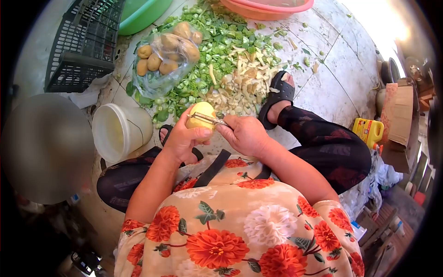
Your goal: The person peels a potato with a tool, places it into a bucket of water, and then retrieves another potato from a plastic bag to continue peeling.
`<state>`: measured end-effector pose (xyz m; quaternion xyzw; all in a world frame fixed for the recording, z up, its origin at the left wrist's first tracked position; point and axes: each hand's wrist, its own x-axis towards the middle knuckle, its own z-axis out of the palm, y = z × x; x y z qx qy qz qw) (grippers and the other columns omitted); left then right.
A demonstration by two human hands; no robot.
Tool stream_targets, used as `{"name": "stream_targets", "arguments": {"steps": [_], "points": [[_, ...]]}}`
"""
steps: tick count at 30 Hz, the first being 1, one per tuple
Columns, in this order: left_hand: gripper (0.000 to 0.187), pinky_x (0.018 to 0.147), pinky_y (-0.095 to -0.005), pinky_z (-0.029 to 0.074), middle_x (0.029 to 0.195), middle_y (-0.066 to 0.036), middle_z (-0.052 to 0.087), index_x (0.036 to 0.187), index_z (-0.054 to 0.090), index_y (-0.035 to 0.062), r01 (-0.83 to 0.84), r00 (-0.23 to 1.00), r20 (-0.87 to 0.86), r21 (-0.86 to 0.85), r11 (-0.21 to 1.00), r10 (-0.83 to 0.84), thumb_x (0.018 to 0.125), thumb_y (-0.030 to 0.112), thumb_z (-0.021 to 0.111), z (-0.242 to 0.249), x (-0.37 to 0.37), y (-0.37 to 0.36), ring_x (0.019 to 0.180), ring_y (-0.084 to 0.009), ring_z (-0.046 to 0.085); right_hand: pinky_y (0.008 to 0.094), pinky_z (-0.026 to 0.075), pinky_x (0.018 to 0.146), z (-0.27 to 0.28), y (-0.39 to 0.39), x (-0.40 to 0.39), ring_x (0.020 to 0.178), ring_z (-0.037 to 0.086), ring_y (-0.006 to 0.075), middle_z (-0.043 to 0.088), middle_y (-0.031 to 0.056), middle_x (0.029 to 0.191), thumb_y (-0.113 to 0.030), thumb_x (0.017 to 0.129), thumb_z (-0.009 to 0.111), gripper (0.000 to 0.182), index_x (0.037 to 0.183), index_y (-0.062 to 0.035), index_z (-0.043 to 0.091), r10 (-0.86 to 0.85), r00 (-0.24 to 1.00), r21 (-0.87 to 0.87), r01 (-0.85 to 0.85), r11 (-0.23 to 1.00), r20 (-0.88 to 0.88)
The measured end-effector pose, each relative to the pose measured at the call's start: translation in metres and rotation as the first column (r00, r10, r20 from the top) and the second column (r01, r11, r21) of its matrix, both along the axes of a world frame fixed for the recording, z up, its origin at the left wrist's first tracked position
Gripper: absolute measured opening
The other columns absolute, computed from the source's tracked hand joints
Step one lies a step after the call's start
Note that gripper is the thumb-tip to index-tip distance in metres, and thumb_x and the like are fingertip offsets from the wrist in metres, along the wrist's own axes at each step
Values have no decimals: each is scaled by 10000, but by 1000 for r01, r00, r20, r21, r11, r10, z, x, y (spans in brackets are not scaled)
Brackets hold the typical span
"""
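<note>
My left hand (182,140) is wrapped round a pale yellow peeled potato (203,111), holding it over my lap. Closed on the handle of a metal peeler (206,119) is my right hand (245,134), and the peeler's blade lies across the potato's surface. Just beyond my hands, a heap of potato peels (242,85) lies on the floor. A clear plastic bag (159,83) with several unpeeled potatoes (168,66) rests on chopped green leaves (217,39) at the upper left.
A white bucket (110,134) stands at my left, with a black crate (83,46) behind it. Green (145,16) and pink (272,10) basins are at the top. A yellow container (368,131) and cardboard (400,120) are at the right.
</note>
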<state>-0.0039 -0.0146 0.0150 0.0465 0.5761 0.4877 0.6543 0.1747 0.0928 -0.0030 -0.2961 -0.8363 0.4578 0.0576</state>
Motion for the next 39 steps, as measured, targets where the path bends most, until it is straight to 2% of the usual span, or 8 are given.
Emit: {"name": "stream_targets", "arguments": {"steps": [4,6,13,18,24,29,32,39], "points": [[909,702,-355,543,1187,-82,563,1443,333,80,45,999,8,53,998,-46,659,106,793,8,6,-3,1001,-214,590,515,480,627,-23,9,2,685,618,420,624,203,683,-385,933,537,371,797,-45,592,-87,990,81,78,994,110],[909,809,-363,529,1204,-91,566,1442,346,80,53,992,107,118,992,-65,643,76,777,11,8,-2,1066,-233,577,523,476,644,-44,29,4,705,616,431,629,211,705,-377,937,539,370,814,-33,596,-327,922,49,324,945,205],[894,1012,-360,431,1276,-103,523,1452,318,61,-124,987,131,247,961,94,665,78,742,6,3,1,1157,-239,534,502,484,654,-6,12,2,721,618,424,634,212,729,-383,930,551,371,825,-31,609,-145,989,-78,142,987,-36],[865,977,-370,465,1286,-111,511,1454,310,70,-106,977,202,198,975,66,674,80,684,-2,-3,-3,1153,-241,536,490,495,642,10,3,2,692,632,402,645,199,730,-380,927,549,353,816,-52,617,-35,999,17,35,999,1],[860,806,-352,548,1248,-142,531,1446,311,69,-68,972,237,268,961,3,659,106,655,5,7,-6,1089,-281,594,510,479,689,-36,31,3,744,612,435,637,229,750,-356,958,510,392,799,-8,596,-264,927,60,257,965,266],[859,685,-366,603,1211,-166,531,1431,320,37,-23,978,205,226,974,-25,646,139,653,1,-2,-4,1023,-368,635,485,467,662,-19,27,4,736,599,439,615,232,743,-375,955,532,407,804,-2,583,-273,950,-45,283,958,152],[836,684,-359,604,1225,-155,532,1440,303,45,-58,985,172,239,969,17,696,135,674,0,-2,-1,1006,-335,641,457,474,616,-5,9,2,694,601,411,603,199,707,-330,945,573,331,802,-32,578,-94,994,-48,91,995,-58],[882,628,-339,583,1170,-132,563,1456,292,97,-116,978,195,206,971,76,698,99,744,-8,1,-2,926,-284,661,500,498,670,21,-3,5,743,638,402,648,195,748,-413,947,506,391,842,-51,612,-9,999,-42,12,999,51]]}}
